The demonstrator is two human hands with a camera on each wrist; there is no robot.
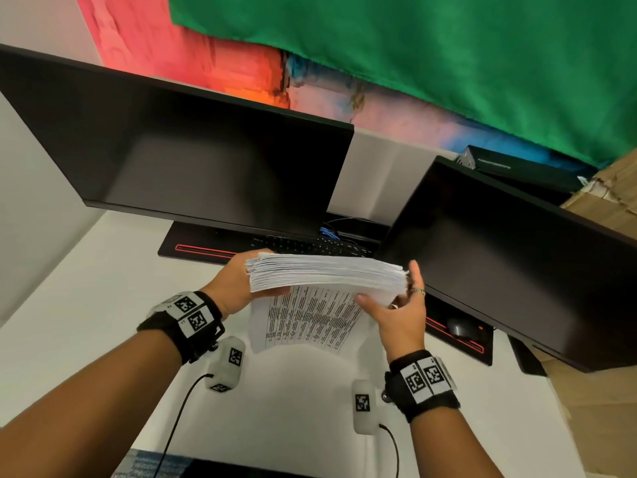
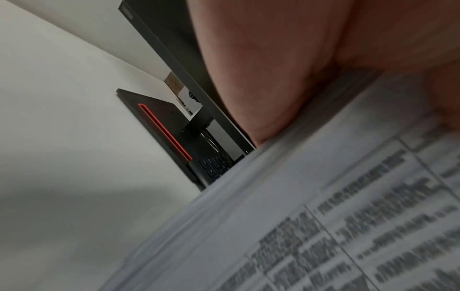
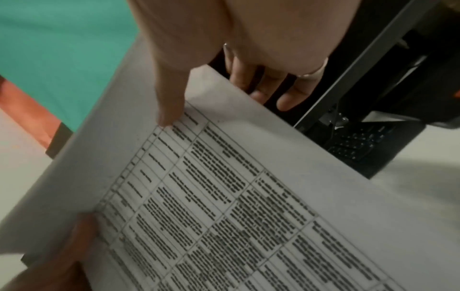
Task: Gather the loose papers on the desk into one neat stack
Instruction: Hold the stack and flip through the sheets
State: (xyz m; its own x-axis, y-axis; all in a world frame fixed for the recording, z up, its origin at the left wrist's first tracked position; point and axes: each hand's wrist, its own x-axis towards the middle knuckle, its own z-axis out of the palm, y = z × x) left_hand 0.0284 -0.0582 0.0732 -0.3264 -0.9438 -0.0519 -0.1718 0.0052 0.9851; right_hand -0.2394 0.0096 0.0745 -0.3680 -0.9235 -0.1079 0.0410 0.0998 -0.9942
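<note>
**Paper stack held on edge between both hands**

Left hand (image 1: 234, 281) gripping the left end of the paper stack (image 1: 324, 274), thumb on the printed face. Right hand (image 1: 396, 312) gripping the right end, thumb on that face, fingers (image 3: 286, 92) spread behind. Stack raised above the white bench (image 1: 293, 391). Beyond the grip: keyboard (image 1: 310, 244), two dark monitors (image 1: 193, 146).

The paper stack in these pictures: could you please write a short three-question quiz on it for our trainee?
1. True or false: the paper stack lies flat on the desk.
2. Which hands grip the stack?
3. What is printed on the sheet facing the person: A photos, B a table of text, C nothing?

Key: 1 false, it stands on edge. 2 both, the left hand and the right hand. 3 B.
</note>
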